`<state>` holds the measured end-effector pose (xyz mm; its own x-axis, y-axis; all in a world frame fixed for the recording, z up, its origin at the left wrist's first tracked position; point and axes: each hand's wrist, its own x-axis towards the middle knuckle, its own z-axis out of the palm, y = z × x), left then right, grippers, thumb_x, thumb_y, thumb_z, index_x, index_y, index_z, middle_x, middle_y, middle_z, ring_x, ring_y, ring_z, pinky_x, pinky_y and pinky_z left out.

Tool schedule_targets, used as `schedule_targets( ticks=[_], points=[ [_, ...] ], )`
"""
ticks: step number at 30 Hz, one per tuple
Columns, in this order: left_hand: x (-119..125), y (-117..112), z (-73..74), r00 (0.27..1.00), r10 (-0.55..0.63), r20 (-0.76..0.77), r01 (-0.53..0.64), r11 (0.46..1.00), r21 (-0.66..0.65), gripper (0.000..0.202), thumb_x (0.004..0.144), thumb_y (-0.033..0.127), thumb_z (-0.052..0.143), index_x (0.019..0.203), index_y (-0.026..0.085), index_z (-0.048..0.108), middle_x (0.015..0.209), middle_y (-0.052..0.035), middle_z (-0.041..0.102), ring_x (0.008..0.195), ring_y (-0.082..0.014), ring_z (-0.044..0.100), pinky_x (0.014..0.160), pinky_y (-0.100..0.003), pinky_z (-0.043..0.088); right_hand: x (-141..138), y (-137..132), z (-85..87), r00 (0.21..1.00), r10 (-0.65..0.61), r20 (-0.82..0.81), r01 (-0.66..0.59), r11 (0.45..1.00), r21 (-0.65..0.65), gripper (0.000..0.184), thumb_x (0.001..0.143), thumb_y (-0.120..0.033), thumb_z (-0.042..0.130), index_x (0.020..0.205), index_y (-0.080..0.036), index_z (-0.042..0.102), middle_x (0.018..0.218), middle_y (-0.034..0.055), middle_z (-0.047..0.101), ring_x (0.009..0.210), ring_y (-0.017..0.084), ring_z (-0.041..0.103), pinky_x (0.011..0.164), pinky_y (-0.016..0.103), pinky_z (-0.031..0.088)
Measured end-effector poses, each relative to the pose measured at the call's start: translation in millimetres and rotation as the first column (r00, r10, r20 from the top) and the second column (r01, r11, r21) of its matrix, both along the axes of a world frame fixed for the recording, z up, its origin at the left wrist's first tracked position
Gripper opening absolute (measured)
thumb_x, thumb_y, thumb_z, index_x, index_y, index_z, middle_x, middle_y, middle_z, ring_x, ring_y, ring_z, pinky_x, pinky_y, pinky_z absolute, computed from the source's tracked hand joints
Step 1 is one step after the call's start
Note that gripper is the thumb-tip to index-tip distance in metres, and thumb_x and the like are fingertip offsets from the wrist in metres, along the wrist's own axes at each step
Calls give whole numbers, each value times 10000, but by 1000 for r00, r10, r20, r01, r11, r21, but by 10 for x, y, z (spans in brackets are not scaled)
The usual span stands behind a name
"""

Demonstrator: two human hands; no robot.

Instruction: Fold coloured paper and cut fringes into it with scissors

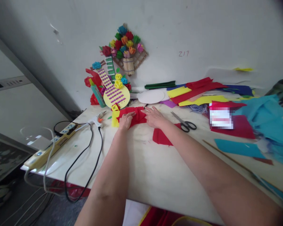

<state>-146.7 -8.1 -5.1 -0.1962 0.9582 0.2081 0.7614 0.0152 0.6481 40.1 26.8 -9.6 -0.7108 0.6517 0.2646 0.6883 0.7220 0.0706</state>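
Note:
Both my arms reach across a pale table [155, 169] to a crumpled piece of red felt [137, 114]. My left hand [125, 120] rests on the felt's left end with fingers curled down onto it. My right hand [154, 116] lies on the right end, fingers pressed flat against the cloth. A second flat red piece [160, 138] lies partly under my right forearm. A yellow piece [114, 121] sits just left of my left hand.
Black-handled scissors [185, 123] lie right of my right hand. Coloured felt sheets [198, 91] and turquoise cloth [269, 122] pile up at right. A paper guitar craft [113, 91], a flower craft [124, 47] on the wall, a glue bottle [97, 92], a power strip [54, 142] and black cables [89, 157] sit at left.

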Motion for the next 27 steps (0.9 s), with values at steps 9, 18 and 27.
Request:
schedule_targets(
  ticks=[9, 18, 27],
  points=[
    [28, -53, 6, 985, -102, -141, 98, 995, -37, 332, 828, 317, 435, 1068, 332, 664, 1179, 43, 618, 1179, -220, 440, 1015, -355, 281, -57, -17, 116, 997, -72, 32, 74, 996, -53, 437, 806, -187, 428, 1221, -179, 564, 1416, 44, 409, 1348, 253, 242, 1086, 486, 153],
    [115, -95, -57, 928, -62, -369, 75, 997, 21, 626, 687, 578, 592, 1221, 252, 567, 1207, -86, 585, 1186, -275, 433, 1004, -385, 287, -137, 4, 149, 993, -73, -96, 68, 996, -54, 438, 868, -247, 380, 1275, -150, 511, 1405, 53, 424, 1310, 253, 292, 1063, 431, 226],
    [-21, 90, -123, 991, 135, -13, -135, 991, 15, 422, 855, 404, 377, 1070, 173, 658, 1085, -111, 637, 1061, -268, 554, 930, -373, 398, -87, 115, 255, 971, -105, -214, 81, 989, -121, 424, 844, -187, 412, 1241, -197, 561, 1447, 4, 358, 1296, 210, 336, 1055, 358, 276]
  ],
)
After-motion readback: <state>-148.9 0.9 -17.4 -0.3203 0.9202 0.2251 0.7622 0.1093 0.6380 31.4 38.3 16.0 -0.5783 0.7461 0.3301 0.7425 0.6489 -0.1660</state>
